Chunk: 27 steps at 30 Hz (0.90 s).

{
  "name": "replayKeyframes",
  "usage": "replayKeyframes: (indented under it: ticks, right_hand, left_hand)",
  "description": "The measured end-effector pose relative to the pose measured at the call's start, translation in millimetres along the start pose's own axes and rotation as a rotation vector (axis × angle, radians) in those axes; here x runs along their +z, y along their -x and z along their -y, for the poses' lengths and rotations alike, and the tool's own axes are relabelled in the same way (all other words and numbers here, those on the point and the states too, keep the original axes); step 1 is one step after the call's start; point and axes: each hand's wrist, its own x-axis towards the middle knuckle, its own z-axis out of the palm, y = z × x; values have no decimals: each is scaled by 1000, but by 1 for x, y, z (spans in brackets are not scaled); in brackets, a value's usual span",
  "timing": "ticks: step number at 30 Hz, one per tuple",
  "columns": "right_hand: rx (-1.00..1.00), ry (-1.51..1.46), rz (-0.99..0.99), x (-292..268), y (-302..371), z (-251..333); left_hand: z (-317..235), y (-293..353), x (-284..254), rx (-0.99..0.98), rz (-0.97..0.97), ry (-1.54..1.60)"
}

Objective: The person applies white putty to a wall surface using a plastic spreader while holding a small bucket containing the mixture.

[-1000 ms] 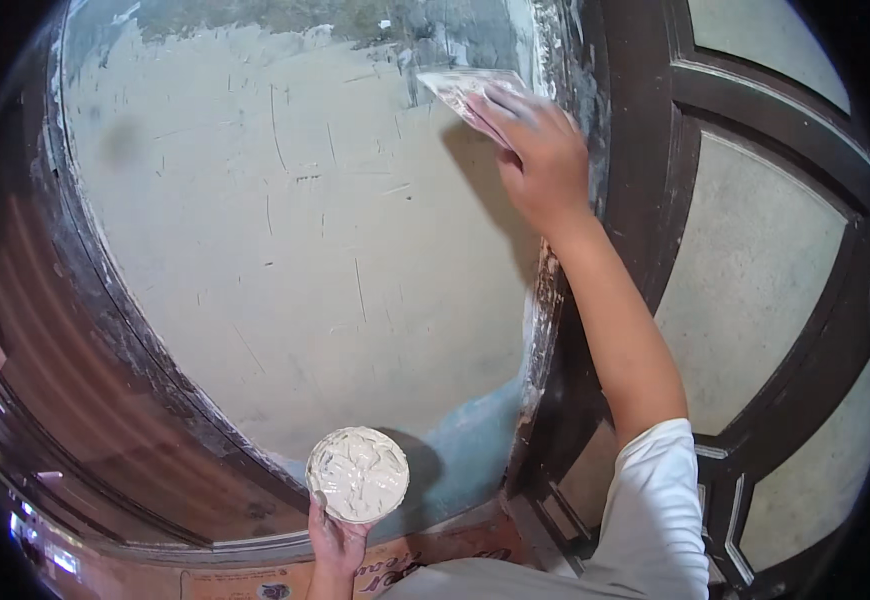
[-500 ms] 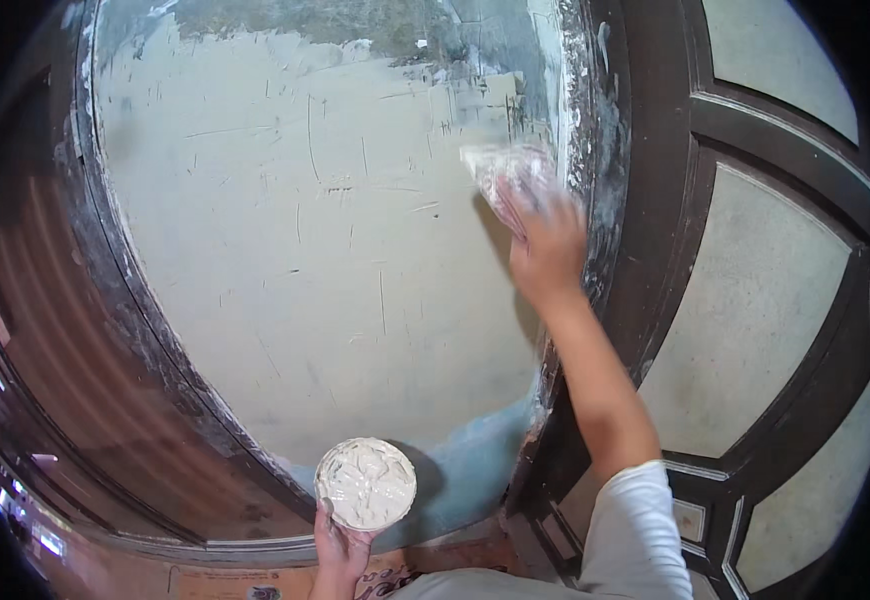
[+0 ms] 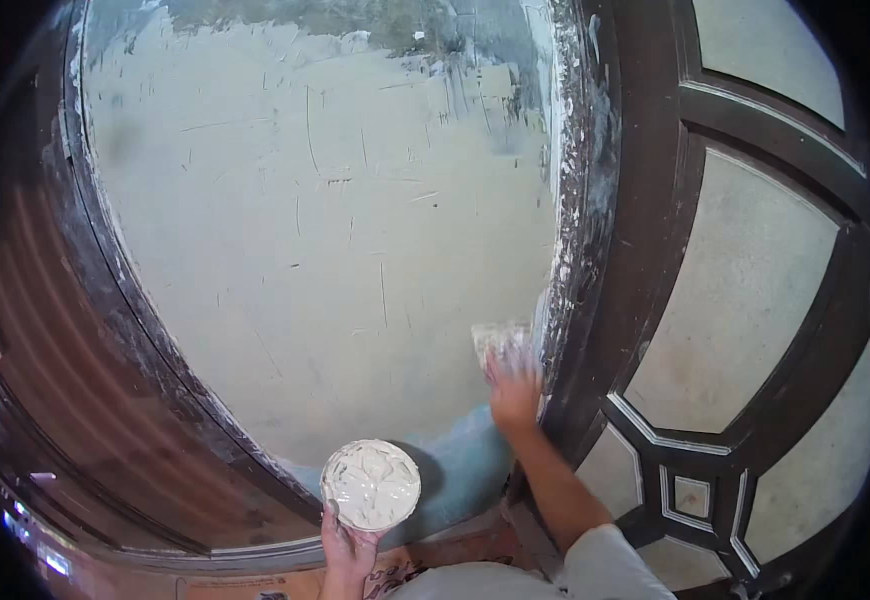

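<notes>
A flat, pale spreader (image 3: 495,343) smeared with putty is at the lower right of a cream-coated wall panel (image 3: 355,240), gripped in the closed, blurred fingers of a person's right hand (image 3: 517,388). Nearer and to the left, the left hand (image 3: 348,545) grips a round tub of creamy white putty (image 3: 372,485), thumb at its side. Bare grey-blue patches (image 3: 355,18) mark the panel's far end; dark brown framework with pale insets (image 3: 650,230) stands right.

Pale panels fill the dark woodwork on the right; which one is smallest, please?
The square panel, below and right of the right hand; the others are clearly larger, none square.
</notes>
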Motion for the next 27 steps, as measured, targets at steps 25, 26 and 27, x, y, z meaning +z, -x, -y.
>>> replayKeyframes:
  ticks: [25,26,27]
  right_hand:
    - [-38,-102,309,37,110,-4]
    - [-43,-112,309,34,108,-10]
    - [-80,-125,293,29,104,-15]
  left_hand:
    - [-1,-3,-28,22,46,21]
    - [-2,-2,-23,25,44,8]
    - [-3,-2,-19,20,44,-6]
